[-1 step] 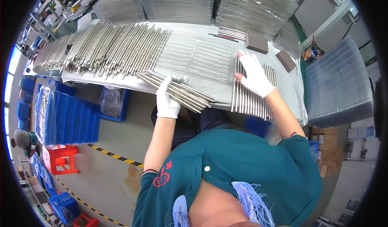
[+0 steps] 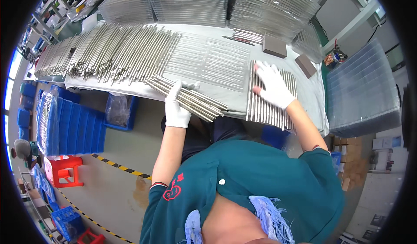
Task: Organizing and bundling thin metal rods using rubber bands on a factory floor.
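Two white-gloved hands work at the near edge of the desk [image 2: 304, 94], which is covered with a pale sheet and runs across the upper half of the frame. At centre, the left hand [image 2: 177, 105] is closed over a slanting bundle of metal rods [image 2: 191, 99], grasping it from above; the bundle overhangs the desk's front edge. Right of centre, the right hand [image 2: 273, 85] lies flat with fingers spread, unclenched, pressing on a neat row of metal rods [image 2: 268, 109] laid side by side, holding nothing. A large heap of loose rods [image 2: 108, 50] fills the desk toward the upper left of the frame. Between the heap and the right hand lies a clear ribbed tray [image 2: 213, 61]. Stacks of similar clear trays [image 2: 191, 3] stand along the top of the frame. Two brown blocks [image 2: 274, 47] sit at upper right. Blue crates [image 2: 69, 126] and a red stool [image 2: 63, 170] stand on the floor at left.
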A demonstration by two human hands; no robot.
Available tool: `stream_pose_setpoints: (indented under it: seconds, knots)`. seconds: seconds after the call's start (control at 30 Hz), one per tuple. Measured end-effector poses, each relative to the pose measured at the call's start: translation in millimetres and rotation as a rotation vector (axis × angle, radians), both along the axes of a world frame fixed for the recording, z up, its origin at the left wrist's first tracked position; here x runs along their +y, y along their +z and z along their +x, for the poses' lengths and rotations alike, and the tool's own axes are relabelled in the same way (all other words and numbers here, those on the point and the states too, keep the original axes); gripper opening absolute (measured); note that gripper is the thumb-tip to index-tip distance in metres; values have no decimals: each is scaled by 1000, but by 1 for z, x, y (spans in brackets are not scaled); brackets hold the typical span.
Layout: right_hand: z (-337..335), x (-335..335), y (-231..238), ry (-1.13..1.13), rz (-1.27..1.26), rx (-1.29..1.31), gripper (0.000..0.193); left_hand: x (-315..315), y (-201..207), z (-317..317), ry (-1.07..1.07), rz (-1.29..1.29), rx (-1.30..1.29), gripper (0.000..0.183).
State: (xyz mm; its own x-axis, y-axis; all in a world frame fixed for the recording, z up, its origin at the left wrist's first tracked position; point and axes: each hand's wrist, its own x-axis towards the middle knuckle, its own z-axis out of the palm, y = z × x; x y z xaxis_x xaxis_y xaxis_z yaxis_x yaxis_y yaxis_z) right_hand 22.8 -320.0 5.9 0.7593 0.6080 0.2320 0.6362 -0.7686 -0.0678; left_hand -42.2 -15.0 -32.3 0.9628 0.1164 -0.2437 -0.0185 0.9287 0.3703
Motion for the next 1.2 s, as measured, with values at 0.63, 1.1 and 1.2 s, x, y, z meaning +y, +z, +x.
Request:
stream_pose_setpoints:
  seconds: [0.63,1.1,1.2]
  knots:
    - [-46,7,19,374,-137,177,76,-6,7,4,4,-53,35,11]
    - [2,88,23,312,-62,18,54,-6,10,1,-5,38,79,16]
    - [8,90,12,329,-47,20,54,-6,4,1,18,3,18,15]
